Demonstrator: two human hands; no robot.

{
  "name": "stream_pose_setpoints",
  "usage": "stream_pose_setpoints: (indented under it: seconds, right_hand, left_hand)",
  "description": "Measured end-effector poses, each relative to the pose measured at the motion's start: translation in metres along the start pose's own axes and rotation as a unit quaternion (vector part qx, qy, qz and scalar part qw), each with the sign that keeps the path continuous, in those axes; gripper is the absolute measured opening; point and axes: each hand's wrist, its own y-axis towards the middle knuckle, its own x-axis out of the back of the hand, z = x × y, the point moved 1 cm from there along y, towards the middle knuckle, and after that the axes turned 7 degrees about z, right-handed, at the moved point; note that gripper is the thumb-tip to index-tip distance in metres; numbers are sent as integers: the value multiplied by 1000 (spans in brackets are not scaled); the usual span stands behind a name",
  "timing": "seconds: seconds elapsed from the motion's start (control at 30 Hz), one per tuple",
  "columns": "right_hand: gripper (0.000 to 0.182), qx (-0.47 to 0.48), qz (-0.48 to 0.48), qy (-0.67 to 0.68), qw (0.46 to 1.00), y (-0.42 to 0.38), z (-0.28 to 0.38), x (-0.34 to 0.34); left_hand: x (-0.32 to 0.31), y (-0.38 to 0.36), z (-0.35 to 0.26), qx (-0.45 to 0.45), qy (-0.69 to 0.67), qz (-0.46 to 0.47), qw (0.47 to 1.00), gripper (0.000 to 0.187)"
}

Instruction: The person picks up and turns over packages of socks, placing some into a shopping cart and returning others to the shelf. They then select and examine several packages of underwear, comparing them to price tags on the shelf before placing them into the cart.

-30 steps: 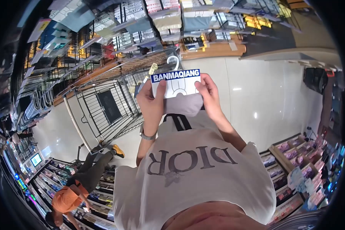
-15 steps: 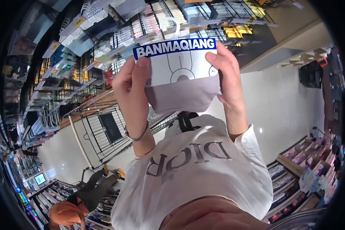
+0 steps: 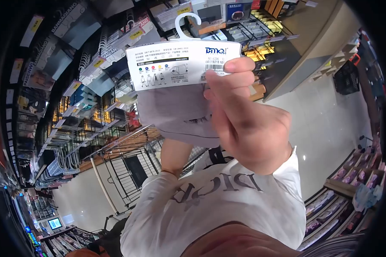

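A pack of grey-mauve underwear point(image 3: 171, 109) hangs from a white printed card point(image 3: 171, 81) with a white plastic hook point(image 3: 188, 26). The card's back faces me, with small print, coloured dots, line drawings and a barcode near its right end. My right hand point(image 3: 255, 124) is closed on the card's right side, thumb and fingers by the barcode. Part of that hand is blurred and covers the cloth's right side. Behind the pack, my left forearm point(image 3: 176, 155) reaches upward; the left hand itself is hidden by the cloth.
Racks of boxed and hanging packs point(image 3: 103, 64) with price tags stand ahead and to the left. A wire shopping cart point(image 3: 126, 171) is at left below the pack. A black basket point(image 3: 346, 81) sits on the floor at right. Bins of packs point(image 3: 351, 175) stand at lower right.
The pack has been turned from its front, with the large brand name, to its back. My left hand has gone behind it, while my right hand has come across in front.
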Motion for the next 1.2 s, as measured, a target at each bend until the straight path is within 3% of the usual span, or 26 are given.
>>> stream_pose_setpoints:
  seconds: [0.13, 0.27, 0.63, 1.2]
  right_hand:
    - [40, -4, -8, -24, 1000, 6, -4, 15]
    - [42, 4, -37, -35, 999, 2, -6, 21]
    - [40, 23, -48, -64, 996, -1, -11, 34]
    - [36, 2, -30, -37, 999, -14, -17, 43]
  left_hand:
    - [5, 16, -8, 30, 80, 2, 996, 35]
    - [-6, 22, 16, -43, 70, -72, 994, 38]
    - [-2, 36, 11, 28, 150, -39, 988, 35]
    - [8, 40, 14, 54, 168, -5, 984, 30]
